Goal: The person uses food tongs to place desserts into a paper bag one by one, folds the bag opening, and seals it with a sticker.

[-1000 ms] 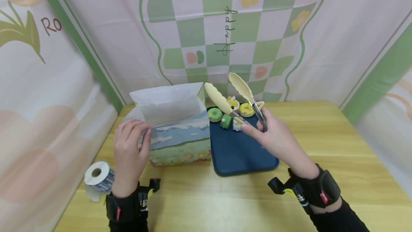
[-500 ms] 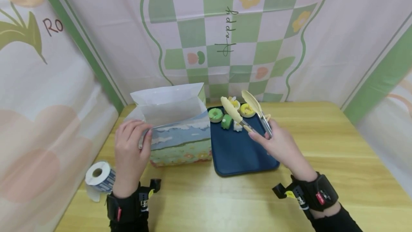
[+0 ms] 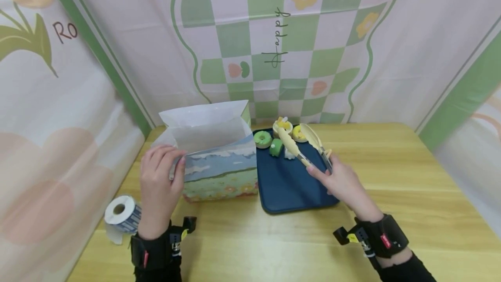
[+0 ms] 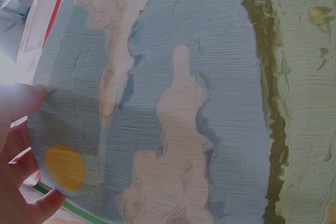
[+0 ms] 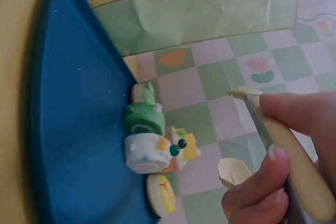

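Note:
My left hand [image 3: 158, 182] pinches the near left rim of a paper bag [image 3: 221, 173] printed with sky and meadow; the bag stands upright, its mouth gaping. In the left wrist view, thumb and fingers lie at the edge of the bag [image 4: 226, 103]. My right hand [image 3: 346, 182] grips tongs [image 3: 290, 145] with cream tips, spread apart above the blue tray [image 3: 289, 190]. At its far end sit a green donut [image 3: 262, 139], a green cake roll [image 3: 276, 147], a white cake roll [image 5: 147, 153], a yellow-topped cake [image 3: 282, 124] and a yellow donut [image 3: 298, 134], partly behind the tongs.
A roll of labels [image 3: 122, 214] lies left of my left forearm on the wooden table [image 3: 266, 247]. A patterned cloth [image 3: 231, 34] hangs close behind the bag and tray. The bag stands right beside the tray's left edge.
My right hand has lowered the tongs and shifted them slightly right, bringing the tips down toward the yellow-topped cake and yellow donut. The left hand keeps its place on the bag.

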Available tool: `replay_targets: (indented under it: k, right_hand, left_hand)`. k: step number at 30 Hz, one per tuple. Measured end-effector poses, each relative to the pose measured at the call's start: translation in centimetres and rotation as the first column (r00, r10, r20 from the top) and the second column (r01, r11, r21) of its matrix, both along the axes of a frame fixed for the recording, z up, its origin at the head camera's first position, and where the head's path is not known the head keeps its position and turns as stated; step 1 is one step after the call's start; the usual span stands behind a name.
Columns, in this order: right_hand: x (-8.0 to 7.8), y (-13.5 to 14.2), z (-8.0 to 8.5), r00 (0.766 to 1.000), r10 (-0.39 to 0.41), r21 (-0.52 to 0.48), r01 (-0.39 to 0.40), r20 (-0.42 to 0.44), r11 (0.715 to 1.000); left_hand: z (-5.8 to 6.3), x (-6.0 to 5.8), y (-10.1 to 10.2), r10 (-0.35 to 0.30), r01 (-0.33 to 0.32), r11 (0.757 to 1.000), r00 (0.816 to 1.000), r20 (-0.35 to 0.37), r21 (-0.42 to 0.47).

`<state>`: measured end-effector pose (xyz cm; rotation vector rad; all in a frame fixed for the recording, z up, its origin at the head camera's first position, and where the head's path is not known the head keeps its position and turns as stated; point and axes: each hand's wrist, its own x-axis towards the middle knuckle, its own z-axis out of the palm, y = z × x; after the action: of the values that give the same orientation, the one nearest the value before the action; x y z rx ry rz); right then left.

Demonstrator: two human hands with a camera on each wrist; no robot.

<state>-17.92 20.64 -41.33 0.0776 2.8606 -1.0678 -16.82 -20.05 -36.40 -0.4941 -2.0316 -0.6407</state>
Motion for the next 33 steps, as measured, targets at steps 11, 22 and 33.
replay_targets:
  k: [11,22,33]
  right_hand:
    - [-0.3,0.3,-1.9,0.998,-0.014,0.002,0.014,0.053,1.0]
    - [-0.7,0.3,-3.3,0.996,-0.006,0.013,0.005,0.086,1.0]
    - [-0.8,0.1,-4.5,0.994,-0.004,0.03,0.001,0.11,1.0]
  left_hand:
    - [0.0,-0.1,0.0,0.001,-0.001,1.0,1.0,0.003,0.0]
    - [-0.1,-0.2,0.0,-0.003,0.003,1.0,1.0,0.005,0.001]
    - [0.1,-0.2,0.0,-0.01,0.01,1.0,1.0,-0.005,-0.003]
